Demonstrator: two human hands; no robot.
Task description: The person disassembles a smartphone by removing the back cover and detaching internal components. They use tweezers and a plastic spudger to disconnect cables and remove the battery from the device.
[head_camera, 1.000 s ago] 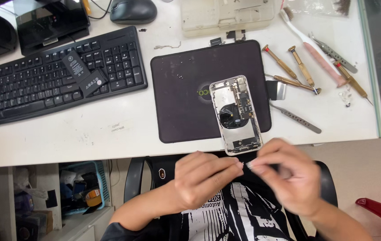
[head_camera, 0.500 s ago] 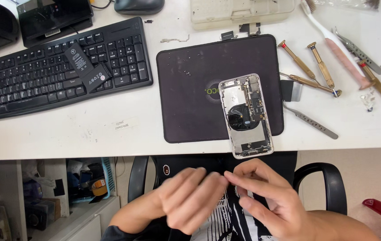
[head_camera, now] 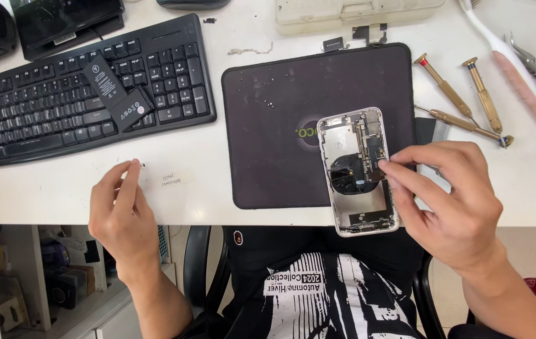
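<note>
On the white desk [head_camera: 54, 188], we are working over a square black mat [head_camera: 280, 125]. At its lower right edge lies an opened silver phone shell [head_camera: 359, 169]; our right hand [head_camera: 450, 201] is pinching inside it. Left of the mat, our left hand [head_camera: 120, 213] is pinching a tiny speck, likely a screw.

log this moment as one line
left hand: fingertips on desk | right hand: fingertips at opened phone | phone: on mat | screwdrivers: right of mat
</note>
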